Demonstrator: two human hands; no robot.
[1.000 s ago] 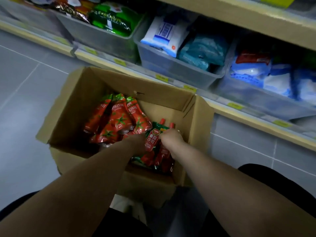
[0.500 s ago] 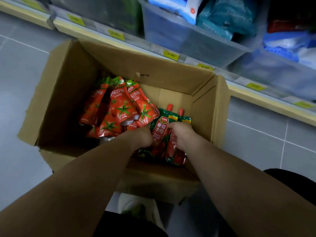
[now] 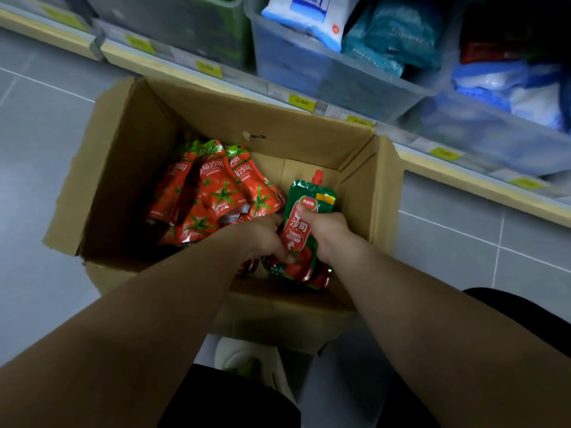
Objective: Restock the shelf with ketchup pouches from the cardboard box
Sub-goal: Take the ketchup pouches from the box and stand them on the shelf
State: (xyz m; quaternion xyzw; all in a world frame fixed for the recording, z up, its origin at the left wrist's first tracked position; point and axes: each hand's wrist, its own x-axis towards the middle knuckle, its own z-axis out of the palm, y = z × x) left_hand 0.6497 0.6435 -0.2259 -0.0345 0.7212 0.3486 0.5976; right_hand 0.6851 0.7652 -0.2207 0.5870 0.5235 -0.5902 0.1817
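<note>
An open cardboard box (image 3: pixel 123 168) stands on the grey floor below the shelf. Several red ketchup pouches (image 3: pixel 216 193) lie in its left half. At the right side, green-topped ketchup pouches (image 3: pixel 304 196) with red spouts are stacked together. My right hand (image 3: pixel 324 230) grips the stack from the right, thumb across the front label. My left hand (image 3: pixel 262 239) holds the stack's lower left edge, fingers curled under it. The pouches beneath the top one are mostly hidden.
The bottom shelf edge (image 3: pixel 463 168) with yellow price tags runs behind the box. Clear plastic bins (image 3: pixel 340 75) with white and blue packets sit on it. A white shoe (image 3: pixel 247 359) shows below the box. Grey tiled floor lies left and right.
The view has closed in on the box. Both hands have gathered the green-topped pouches, and the stack now stands more upright with its front label facing me.
</note>
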